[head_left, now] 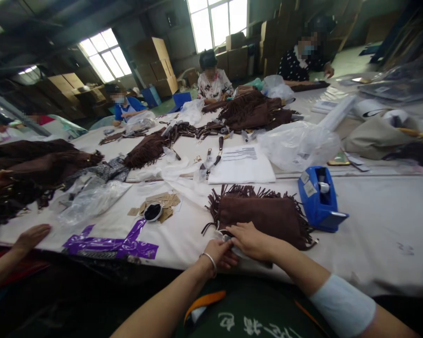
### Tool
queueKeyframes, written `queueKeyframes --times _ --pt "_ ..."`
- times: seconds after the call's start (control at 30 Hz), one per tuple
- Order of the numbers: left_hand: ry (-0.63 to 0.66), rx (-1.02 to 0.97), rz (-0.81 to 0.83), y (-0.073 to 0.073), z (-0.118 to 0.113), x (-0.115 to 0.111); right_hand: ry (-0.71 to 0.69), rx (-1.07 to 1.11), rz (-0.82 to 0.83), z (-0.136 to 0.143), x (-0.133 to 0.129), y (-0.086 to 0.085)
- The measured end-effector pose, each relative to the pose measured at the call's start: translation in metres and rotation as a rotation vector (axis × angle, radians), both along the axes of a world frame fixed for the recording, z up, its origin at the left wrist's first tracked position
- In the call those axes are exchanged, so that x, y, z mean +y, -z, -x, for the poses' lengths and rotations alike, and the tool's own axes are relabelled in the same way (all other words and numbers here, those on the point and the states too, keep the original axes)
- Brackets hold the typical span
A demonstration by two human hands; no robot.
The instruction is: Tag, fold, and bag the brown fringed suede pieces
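A dark brown fringed bag (261, 213) lies flat near the front edge of the table, its fringe spread along the top and sides. At its lower left corner both hands meet over a small whitish, clear-looking piece (225, 237), possibly plastic wrap; fingers hide most of it. My left hand (218, 253), with a bracelet at the wrist, has its fingers curled in at this piece. My right hand (248, 238) rests against the bag's lower edge, fingertips and thumb closed in at the same spot. What exactly the fingers grip is hidden.
Right of the bag stands a blue tape dispenser (320, 199). A small dish of black bits (152, 212) sits on brown tags to the left, near purple tape (113, 244). Beyond are a paper sheet (241, 164), plastic bags (299, 143) and fringed bags. A co-worker's hand (31, 237) is at left.
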State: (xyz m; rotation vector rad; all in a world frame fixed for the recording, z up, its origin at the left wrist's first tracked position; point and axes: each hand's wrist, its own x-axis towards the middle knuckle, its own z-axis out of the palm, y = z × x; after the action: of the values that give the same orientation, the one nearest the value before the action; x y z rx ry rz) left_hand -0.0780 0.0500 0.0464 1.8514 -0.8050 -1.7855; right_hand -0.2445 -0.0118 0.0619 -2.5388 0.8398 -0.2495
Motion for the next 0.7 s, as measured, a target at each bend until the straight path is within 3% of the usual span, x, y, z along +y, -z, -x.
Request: queueKeyframes --times 0.13,0.27,0.33,0.43,0.53,0.7 --pt "-0.021 0.047 0.056 0.001 0.0 0.006 0.023 0.074 -0.013 -0.008 0.019 0.01" --pt "-0.052 0.113 0.088 -0.006 -0.021 0.01 0.247 0.106 0.185 -0.028 0.037 0.041" --pt "-0.128 0.183 0.069 -0.008 -0.031 0.008 0.325 0.04 0.29 -0.035 0.035 0.048" --pt "-0.27 0.335 0.03 -0.008 -0.04 -0.001 0.301 -0.018 0.356 -0.034 0.019 0.042" --pt "-0.347 0.457 0.103 -0.006 -0.036 -0.015 0.237 -0.01 0.359 -0.027 0.003 0.026" --pt "-0.521 0.559 0.226 0.001 -0.018 -0.047 0.178 -0.094 0.287 -0.02 0.01 0.012"
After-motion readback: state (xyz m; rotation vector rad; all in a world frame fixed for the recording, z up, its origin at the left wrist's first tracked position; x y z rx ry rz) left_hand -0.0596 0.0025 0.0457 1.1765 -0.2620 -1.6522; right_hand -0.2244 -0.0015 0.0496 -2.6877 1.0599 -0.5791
